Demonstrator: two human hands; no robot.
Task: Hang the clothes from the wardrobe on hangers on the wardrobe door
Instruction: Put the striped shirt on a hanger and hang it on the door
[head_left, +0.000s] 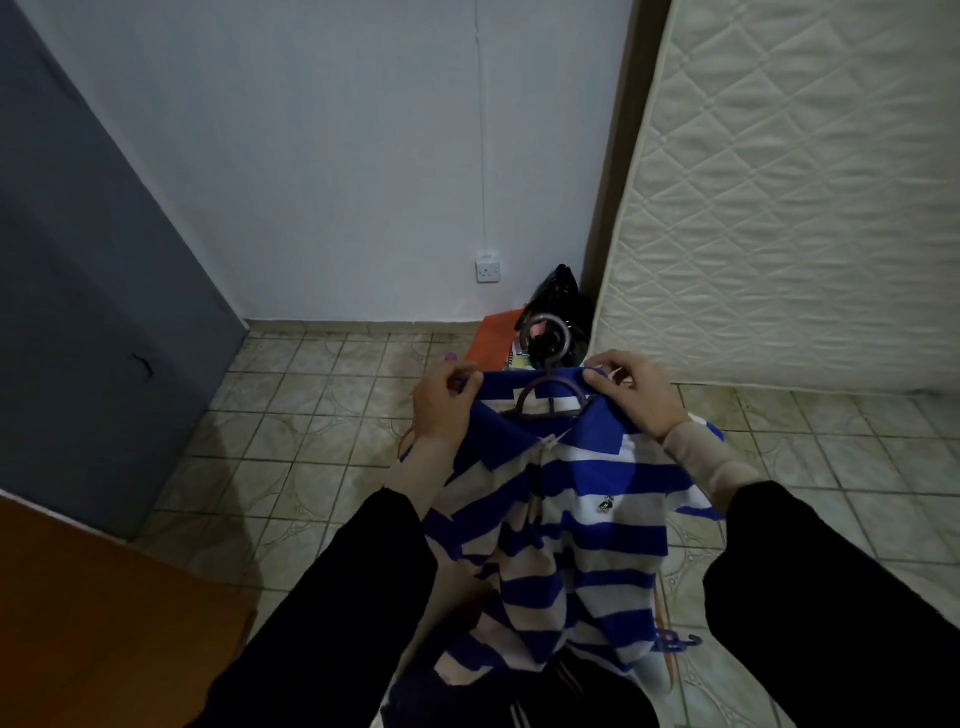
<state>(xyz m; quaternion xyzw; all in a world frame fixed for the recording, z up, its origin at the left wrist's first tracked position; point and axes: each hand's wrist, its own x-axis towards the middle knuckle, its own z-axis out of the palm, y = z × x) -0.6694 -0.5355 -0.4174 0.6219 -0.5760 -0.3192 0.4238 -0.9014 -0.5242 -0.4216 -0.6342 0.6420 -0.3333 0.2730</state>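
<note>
Both hands, left hand (441, 400) and right hand (631, 389), pinch striped shirt (571, 514) collar beside hanger (545, 395).

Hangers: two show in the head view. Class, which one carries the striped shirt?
The dark brown hanger inside the shirt collar, between the left hand and right hand. The blue hanger lies low, bare, peeking out beside the shirt's hem.

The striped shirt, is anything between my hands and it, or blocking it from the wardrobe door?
Nothing separates them: the left hand and right hand already pinch the shirt at its collar, over the hanger. The space ahead of the shirt looks free, but I cannot tell which surface is the wardrobe door.
</note>
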